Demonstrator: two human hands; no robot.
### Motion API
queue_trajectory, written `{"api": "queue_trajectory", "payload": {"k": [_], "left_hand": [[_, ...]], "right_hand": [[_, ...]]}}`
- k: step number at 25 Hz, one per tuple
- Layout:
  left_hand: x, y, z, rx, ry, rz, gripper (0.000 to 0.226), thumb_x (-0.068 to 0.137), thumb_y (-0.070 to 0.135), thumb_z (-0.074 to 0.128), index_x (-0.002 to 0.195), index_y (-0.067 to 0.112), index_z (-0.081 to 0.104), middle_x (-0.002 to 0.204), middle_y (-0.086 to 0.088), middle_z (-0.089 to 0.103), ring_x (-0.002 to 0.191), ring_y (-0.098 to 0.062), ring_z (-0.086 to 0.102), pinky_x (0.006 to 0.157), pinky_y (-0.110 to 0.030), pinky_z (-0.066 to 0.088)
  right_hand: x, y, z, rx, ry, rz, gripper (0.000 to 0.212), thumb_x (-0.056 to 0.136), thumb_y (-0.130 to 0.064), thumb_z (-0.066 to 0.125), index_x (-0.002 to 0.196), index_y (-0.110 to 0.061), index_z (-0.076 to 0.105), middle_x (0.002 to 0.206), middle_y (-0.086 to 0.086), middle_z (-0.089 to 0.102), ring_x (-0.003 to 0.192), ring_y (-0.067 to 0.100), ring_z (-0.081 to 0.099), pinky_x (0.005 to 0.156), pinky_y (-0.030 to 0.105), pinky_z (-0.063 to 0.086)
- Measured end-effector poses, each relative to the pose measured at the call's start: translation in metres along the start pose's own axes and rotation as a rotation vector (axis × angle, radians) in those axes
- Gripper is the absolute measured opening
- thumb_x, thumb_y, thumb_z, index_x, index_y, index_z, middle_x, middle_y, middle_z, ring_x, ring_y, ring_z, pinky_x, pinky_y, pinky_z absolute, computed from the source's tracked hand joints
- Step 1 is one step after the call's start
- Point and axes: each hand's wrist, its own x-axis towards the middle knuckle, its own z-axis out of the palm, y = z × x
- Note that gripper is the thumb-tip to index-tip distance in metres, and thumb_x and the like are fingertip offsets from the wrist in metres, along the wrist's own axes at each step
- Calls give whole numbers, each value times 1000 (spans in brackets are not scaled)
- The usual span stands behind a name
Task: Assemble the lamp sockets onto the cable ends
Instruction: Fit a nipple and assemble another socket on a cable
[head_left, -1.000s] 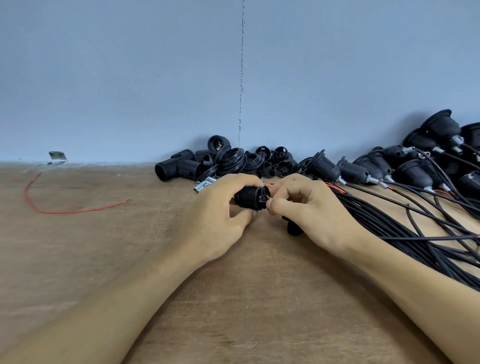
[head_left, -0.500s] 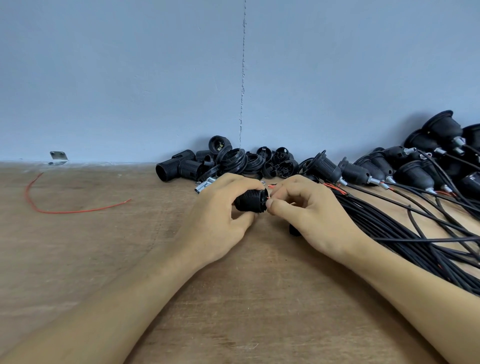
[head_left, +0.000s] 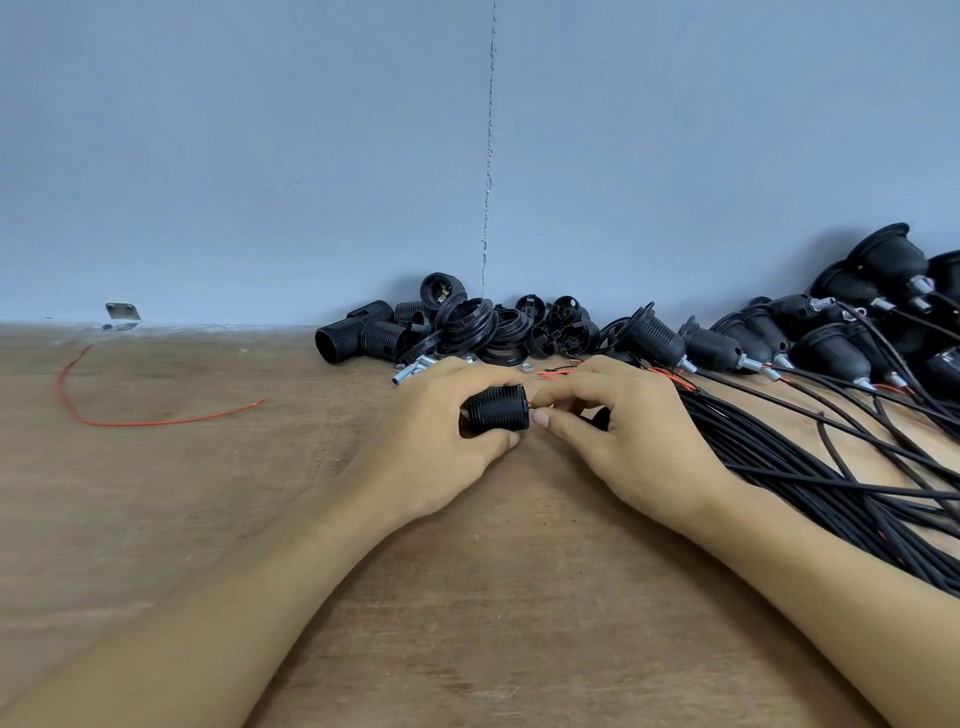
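Left hand (head_left: 441, 431) grips threaded socket shell (head_left: 497, 415) just above the table (head_left: 493, 597), long axis sideways, open end facing right. Right hand (head_left: 623, 441) pinches the cable end (head_left: 531, 407) right at that mouth; feed goes leftward, right hand nearer the cable bundle (head_left: 810, 457).

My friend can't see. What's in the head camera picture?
The left hand grips a ribbed black socket shell while the right hand pinches a wire tip at its end, above a wooden table. Loose socket parts and wired sockets with black cables line the blue wall.
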Motion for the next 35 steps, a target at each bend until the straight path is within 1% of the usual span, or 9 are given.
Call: {"api": "queue_trajectory", "payload": {"k": [3,6,13,16,19,25,28,31,35], "left_hand": [[1,-1,0,16,-17,8,51,77,21,82,120,45,69,104,15,66,105,-3,58,92,-27,48],[1,-2,-1,28,-22,27,51,77,21,82,120,45,69,105,17,67,107,0,57,92,-21,45],[2,0,-1,62,-51,89,63,77,18,84,130,47,66,105,39,56,108,21,48,91,2,29],[1,-1,0,67,-59,91,65,79,19,85,131,50,63,105,40,55,108,22,47,92,2,30],[1,-1,1,57,-55,96,65,78,16,85,130,49,64,103,41,55,107,20,49,93,-2,34],[0,-1,3,39,-46,160,67,74,8,85,128,45,65,106,49,53,107,22,50,93,-1,38],[-1,-3,3,41,-48,145,62,76,12,85,126,45,67,104,42,56,107,18,51,93,-6,40],[0,-2,2,43,-57,115,54,79,17,84,124,43,70,104,31,59,106,11,54,93,-14,44],[0,-2,1,61,-48,125,60,79,17,83,127,48,66,106,31,60,108,13,52,91,-3,36]], "right_hand": [[0,1,-1,-33,-1,-18,11,84,-8,77,89,-18,76,80,-4,65,79,6,59,75,7,39],[0,0,0,-41,-1,-49,10,85,-8,76,87,-17,75,80,-5,63,78,9,58,75,11,40],[-1,0,-1,-95,-45,-85,14,85,-6,72,82,-19,69,76,-10,56,73,2,52,70,9,36],[-2,-2,-1,-90,-56,-86,19,86,-6,71,80,-23,64,75,-9,57,73,2,52,68,9,35],[-2,-1,0,-97,-66,-77,15,85,-6,70,79,-18,65,74,-8,57,72,1,51,67,9,35],[-2,2,1,-116,-91,-79,11,86,-8,70,80,-16,66,69,-12,55,69,-2,50,64,8,34],[-2,4,2,-96,-92,-65,12,86,-9,71,80,-19,66,69,-14,55,70,0,51,64,8,35],[-2,5,1,-47,-65,-6,15,86,-13,74,81,-26,69,73,-12,62,77,3,57,68,8,38],[-1,4,-1,-22,-37,46,23,82,-16,75,75,-36,67,74,-11,65,80,4,60,72,12,43]]}}
